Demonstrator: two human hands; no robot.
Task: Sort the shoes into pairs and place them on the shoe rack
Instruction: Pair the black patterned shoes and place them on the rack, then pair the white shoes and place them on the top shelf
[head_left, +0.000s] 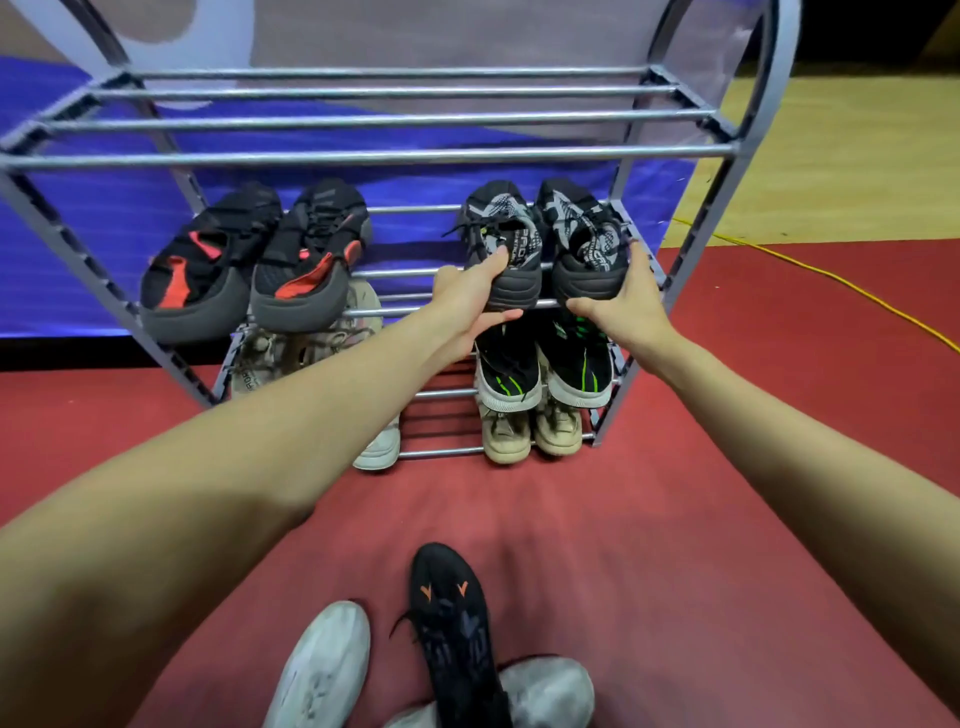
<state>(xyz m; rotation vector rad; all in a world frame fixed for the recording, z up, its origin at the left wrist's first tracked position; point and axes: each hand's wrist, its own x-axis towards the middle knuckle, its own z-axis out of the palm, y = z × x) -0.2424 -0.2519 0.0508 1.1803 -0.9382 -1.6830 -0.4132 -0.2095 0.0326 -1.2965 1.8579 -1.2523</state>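
Indoor sports hall or staged recording floor; which one cannot be told.

You stand on a red floor covering (727, 519) bordering pale wood flooring (831, 171); a blue printed banner (130, 218) hangs behind the metal shoe rack (363, 156), and a yellow cable (831, 275) trails across the floor.

A red carpet (753, 441) covers the floor. Beyond it at right lies a strip of light wooden flooring (831, 171), crossed by a yellow cable (831, 273) running onto the carpet's right edge. A blue-and-white banner (104, 218) stands behind.
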